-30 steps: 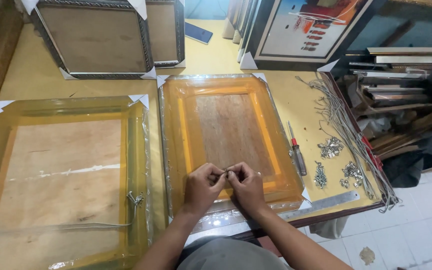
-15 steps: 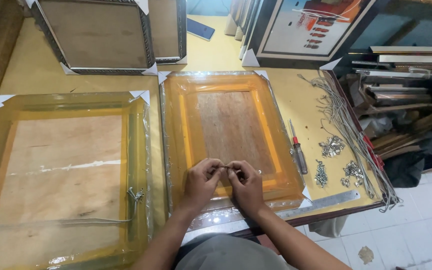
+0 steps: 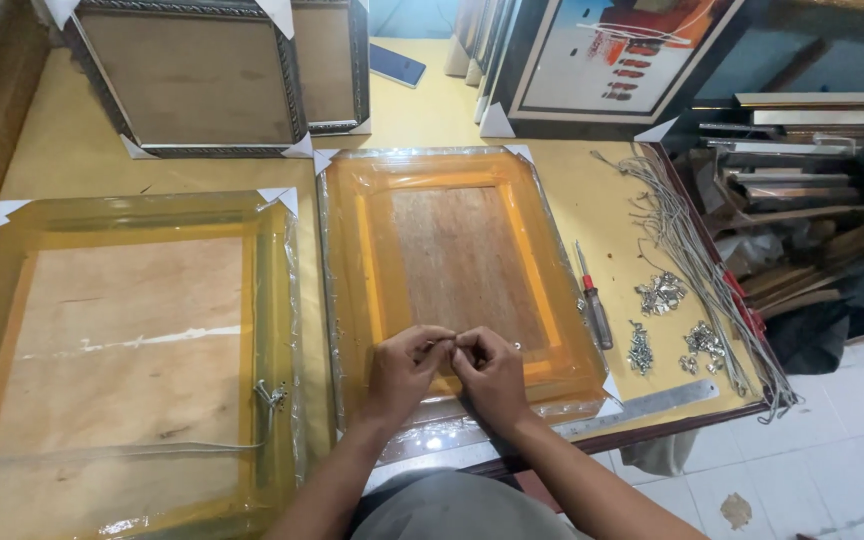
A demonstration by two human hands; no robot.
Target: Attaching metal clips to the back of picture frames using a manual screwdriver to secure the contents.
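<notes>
Pinching together at the near end of the wrapped frame (image 3: 462, 275), the left hand (image 3: 404, 372) and the right hand (image 3: 492, 375) met fingertip to fingertip over its wooden backing. Both were closed tight around something very small between them; it was too small to name, though it looked like a bit of metal fitting or wire. The hands rested low on the near rail of that frame, which would have steadied such fine work.

That frame lay face down and flat on the yellow table (image 3: 422, 105), probably so the back could be reached, and clear plastic film covered its moulding, presumably against scratches. White card corners capped its far corners, likely for the same reason.

Left of the wrapped frame lay a larger frame (image 3: 122, 360), also face down and wrapped, with a small metal hanger (image 3: 270, 395) fixed on its right rail and a thin wire running across its back.

Right of the wrapped frame, close at hand, lay a screwdriver (image 3: 592, 305) with a red collar. Further right sat little heaps of metal fittings (image 3: 662, 293) and a bundle of wires (image 3: 682, 240). A steel ruler (image 3: 642, 405) lay along the near right corner.

Beyond the wrapped frame, two dark frames (image 3: 202, 75) leaned upright with their backs showing, and a framed picture (image 3: 622, 50) stood to their right.
</notes>
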